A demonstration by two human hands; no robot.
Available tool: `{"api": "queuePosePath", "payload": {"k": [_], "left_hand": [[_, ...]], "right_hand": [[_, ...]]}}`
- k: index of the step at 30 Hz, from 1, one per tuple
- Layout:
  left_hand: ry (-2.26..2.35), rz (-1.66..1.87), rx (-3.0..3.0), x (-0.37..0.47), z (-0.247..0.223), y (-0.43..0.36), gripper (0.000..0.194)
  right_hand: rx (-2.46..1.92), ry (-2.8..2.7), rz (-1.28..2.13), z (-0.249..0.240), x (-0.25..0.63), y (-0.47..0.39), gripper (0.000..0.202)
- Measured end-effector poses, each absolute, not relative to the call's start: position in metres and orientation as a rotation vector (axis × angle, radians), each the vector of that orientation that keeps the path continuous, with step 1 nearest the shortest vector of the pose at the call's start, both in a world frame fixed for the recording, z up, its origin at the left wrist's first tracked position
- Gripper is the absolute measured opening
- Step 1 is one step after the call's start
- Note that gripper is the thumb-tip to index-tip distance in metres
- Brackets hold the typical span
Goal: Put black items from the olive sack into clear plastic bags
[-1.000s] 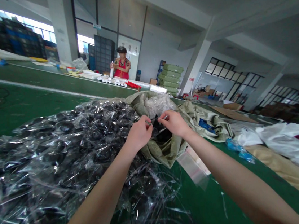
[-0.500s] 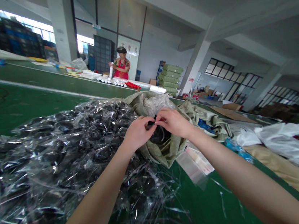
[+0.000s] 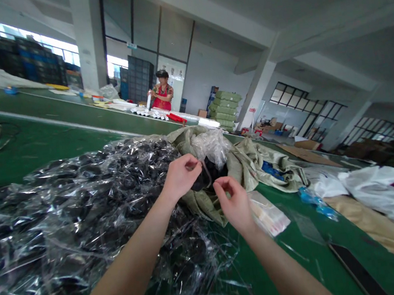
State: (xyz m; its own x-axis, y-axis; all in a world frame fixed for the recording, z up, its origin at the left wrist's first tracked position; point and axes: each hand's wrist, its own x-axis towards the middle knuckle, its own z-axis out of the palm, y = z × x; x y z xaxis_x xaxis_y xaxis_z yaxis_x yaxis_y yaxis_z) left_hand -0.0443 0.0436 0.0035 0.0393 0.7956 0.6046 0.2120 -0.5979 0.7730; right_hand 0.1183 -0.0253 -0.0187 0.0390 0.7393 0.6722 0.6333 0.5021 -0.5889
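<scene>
My left hand [image 3: 185,174] is closed in a pinch over the mouth of an olive woven sack [image 3: 203,201]. From its fingertips a thin greyish strip [image 3: 207,175] curves down in front of the sack's dark opening. My right hand [image 3: 232,198] is lower and to the right, thumb and forefinger curled together near the strip's lower end; whether anything is between them is too small to make out. Dark items [image 3: 215,166] and crumpled clear plastic [image 3: 213,145] show inside the sack. Left of my hands spreads a large heap of black items in clear plastic wrap [image 3: 115,186].
Small clear bags [image 3: 268,213] lie right of the sack on the green table [image 3: 270,272], with a dark phone-like slab [image 3: 355,267] nearer me. Blue plastic [image 3: 317,204] and white sheeting [image 3: 377,183] lie further right. A person in a red apron [image 3: 162,96] stands across the table.
My hands were together at a black item over the sack; now they are apart, the right one lower. That black item no longer shows between them. The view has shifted slightly.
</scene>
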Motion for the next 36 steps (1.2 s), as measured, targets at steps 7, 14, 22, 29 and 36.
{"api": "queuePosePath", "payload": {"k": [7, 14, 22, 29, 36], "left_hand": [[1.046, 1.599, 1.857, -0.041, -0.003, 0.047, 0.016], [1.096, 1.605, 1.822, -0.042, -0.005, 0.052, 0.015], [1.142, 1.637, 1.85, -0.042, -0.001, 0.049, 0.013], [1.164, 1.637, 1.84, -0.043, -0.001, 0.048, 0.013], [1.173, 1.637, 1.847, -0.042, -0.001, 0.047, 0.016]], "right_hand": [[-1.168, -1.543, 0.258, -0.068, 0.098, -0.018, 0.013], [-1.133, -1.46, 0.237, -0.069, 0.089, -0.012, 0.016], [-1.103, -1.518, 0.182, -0.062, 0.09, -0.014, 0.013], [-1.096, -1.558, 0.117, -0.054, 0.09, -0.016, 0.012], [-1.068, -1.602, 0.11, -0.046, 0.092, -0.012, 0.013]]}}
